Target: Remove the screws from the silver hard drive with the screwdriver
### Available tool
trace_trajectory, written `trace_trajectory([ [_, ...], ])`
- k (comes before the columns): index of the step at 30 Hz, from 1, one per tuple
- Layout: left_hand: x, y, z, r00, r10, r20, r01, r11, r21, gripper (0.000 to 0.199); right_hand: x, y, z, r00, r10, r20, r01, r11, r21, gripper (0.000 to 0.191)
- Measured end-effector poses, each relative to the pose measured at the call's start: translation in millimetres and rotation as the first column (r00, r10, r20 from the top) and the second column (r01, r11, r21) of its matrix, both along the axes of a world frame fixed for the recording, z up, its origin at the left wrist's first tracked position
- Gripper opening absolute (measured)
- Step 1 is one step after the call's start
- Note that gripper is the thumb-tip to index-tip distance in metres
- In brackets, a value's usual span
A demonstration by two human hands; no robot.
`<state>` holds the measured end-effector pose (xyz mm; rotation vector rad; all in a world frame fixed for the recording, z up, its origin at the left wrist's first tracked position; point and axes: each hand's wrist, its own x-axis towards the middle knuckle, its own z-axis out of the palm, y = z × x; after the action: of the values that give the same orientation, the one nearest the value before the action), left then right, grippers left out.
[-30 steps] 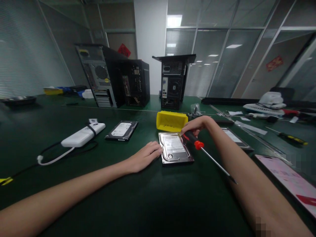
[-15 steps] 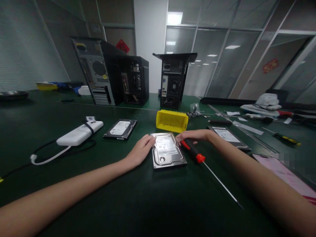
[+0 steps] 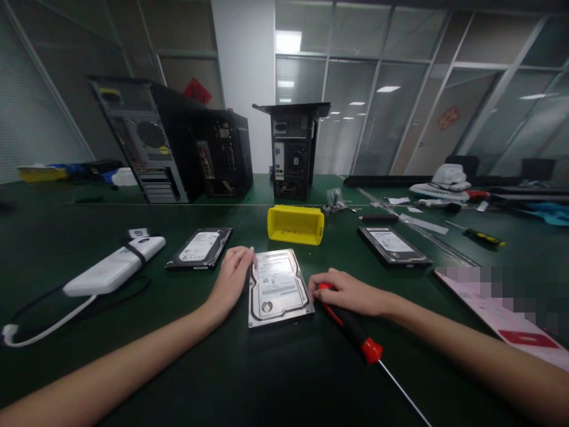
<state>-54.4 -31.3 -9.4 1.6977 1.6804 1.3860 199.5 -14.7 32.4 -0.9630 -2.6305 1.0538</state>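
A silver hard drive (image 3: pixel 279 284) lies label-up on the dark green table in front of me. Along its left edge, my left hand (image 3: pixel 233 270) grips the far corner area, thumb and fingers close together. My right hand (image 3: pixel 344 290) rests over the handle of a red-and-black screwdriver (image 3: pixel 355 329), fingers curled round its end. Those fingertips touch or nearly touch the drive's right edge. The screwdriver's shaft points toward me and to the right, its tip outside the picture. Just beyond the drive stands a yellow bin (image 3: pixel 296 225) with small dark bits inside.
Other hard drives lie to the left (image 3: pixel 200 248) and right (image 3: pixel 393 244). A white power strip (image 3: pixel 115 267) with cables sits at left, a pink-screened phone (image 3: pixel 502 308) at right. Computer towers (image 3: pixel 293 151) stand behind. Another screwdriver (image 3: pixel 482 237) lies far right.
The view has turned right, so everything sits further left. My right hand has slid nearer to me along the drive's right side, with the screwdriver. The drive has turned slightly; my left hand stays at its left edge.
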Motion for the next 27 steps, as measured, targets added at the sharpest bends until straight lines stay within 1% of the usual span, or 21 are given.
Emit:
trace_trajectory([
  [1, -4.8, 4.9, -1.8, 1.0, -0.006, 0.03, 0.006, 1.0, 0.009, 0.036, 1.9, -1.8, -3.3, 0.999, -0.004, -0.042, 0.004, 1.0, -0.005, 0.023],
  [3, -14.3, 14.0, -4.2, 0.993, -0.042, 0.112, 0.045, 0.999, -0.024, 0.033, 5.9, -3.9, -10.0, 0.992, -0.024, -0.125, 0.022, 1.0, -0.021, 0.029],
  [6, -23.7, 20.4, -4.3, 0.977, -0.082, 0.195, 0.094, 0.994, -0.052, 0.034, 11.1, -3.0, -18.5, 0.968, -0.079, -0.236, 0.064, 0.996, -0.068, 0.034],
  [8, -25.1, 19.4, -2.6, 0.965, -0.122, 0.233, 0.143, 0.987, -0.076, 0.034, 13.6, 0.8, -22.6, 0.935, -0.167, -0.312, 0.139, 0.984, -0.109, 0.037],
  [10, -24.0, 16.7, -0.3, 0.946, -0.168, 0.276, 0.204, 0.973, -0.106, 0.031, 15.4, 7.2, -25.9, 0.893, -0.272, -0.358, 0.246, 0.962, -0.116, 0.039],
  [13, -22.2, 14.2, 2.1, 0.928, -0.188, 0.321, 0.238, 0.964, -0.122, 0.029, 18.2, 20.0, -29.7, 0.838, -0.41, -0.36, 0.411, 0.908, -0.078, 0.038],
  [15, -22.4, 14.3, 2.6, 0.925, -0.184, 0.332, 0.235, 0.964, -0.12, 0.031, 19.9, 28.8, -31.8, 0.8, -0.495, -0.339, 0.514, 0.857, -0.039, 0.037],
  [17, -23.0, 15.0, 2.8, 0.92, -0.189, 0.344, 0.241, 0.963, -0.117, 0.031, 21.0, 36.1, -33.2, 0.769, -0.558, -0.31, 0.587, 0.81, -0.003, 0.037],
  [20, -23.1, 15.4, 3.0, 0.9, -0.228, 0.372, 0.289, 0.95, -0.117, 0.031, 20.5, 42.3, -34.0, 0.744, -0.607, -0.279, 0.64, 0.768, 0.037, 0.038],
  [24, -21.1, 14.6, 4.5, 0.859, -0.318, 0.401, 0.391, 0.914, -0.113, 0.031, 17.9, 43.7, -34.6, 0.728, -0.632, -0.265, 0.667, 0.743, 0.062, 0.041],
  [25, -20.8, 14.2, 4.9, 0.858, -0.332, 0.391, 0.403, 0.908, -0.114, 0.031, 17.5, 43.7, -35.0, 0.727, -0.634, -0.264, 0.669, 0.741, 0.063, 0.042],
  [27, -21.0, 13.6, 5.7, 0.882, -0.345, 0.322, 0.402, 0.906, -0.131, 0.031, 17.1, 44.3, -36.3, 0.725, -0.635, -0.267, 0.671, 0.738, 0.068, 0.042],
])
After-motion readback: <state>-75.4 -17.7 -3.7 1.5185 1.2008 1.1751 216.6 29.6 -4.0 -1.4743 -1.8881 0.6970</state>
